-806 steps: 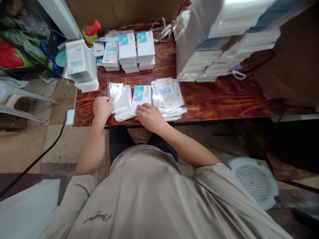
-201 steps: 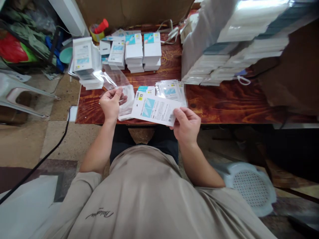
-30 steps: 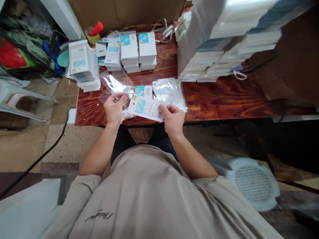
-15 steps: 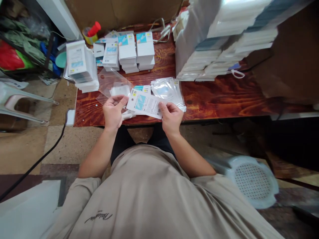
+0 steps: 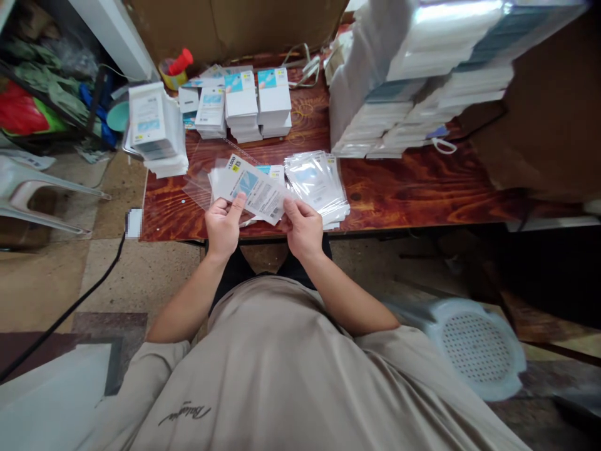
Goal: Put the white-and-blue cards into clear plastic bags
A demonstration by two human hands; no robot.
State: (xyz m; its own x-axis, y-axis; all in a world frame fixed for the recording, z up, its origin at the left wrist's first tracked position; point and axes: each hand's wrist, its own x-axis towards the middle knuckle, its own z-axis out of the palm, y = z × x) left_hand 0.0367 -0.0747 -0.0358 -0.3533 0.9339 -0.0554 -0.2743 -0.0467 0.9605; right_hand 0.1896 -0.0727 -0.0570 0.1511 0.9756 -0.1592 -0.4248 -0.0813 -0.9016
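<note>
My left hand [image 5: 222, 223] pinches the near edge of a clear plastic sleeve [image 5: 203, 178], held over the front edge of the wooden table [image 5: 399, 188]. A white printed card [image 5: 251, 188] with a blue picture and a yellow label lies partly inside that sleeve, and my right hand [image 5: 301, 227] grips its lower right end with thumb and fingers. Under the card a small pile of cards [image 5: 272, 171] rests on the table. To the right lies a fanned pile of sleeved cards [image 5: 317, 185].
Three stacks of white cards [image 5: 244, 103] stand at the back, with a taller bagged stack [image 5: 153, 128] at the left corner. Big piles of packaged goods [image 5: 422, 75] fill the back right. A plastic stool [image 5: 474, 344] stands at my right, a cable [image 5: 61, 316] on the floor at left.
The card has slid left and up into the clear sleeve. Both hands have come closer together near the table's front edge.
</note>
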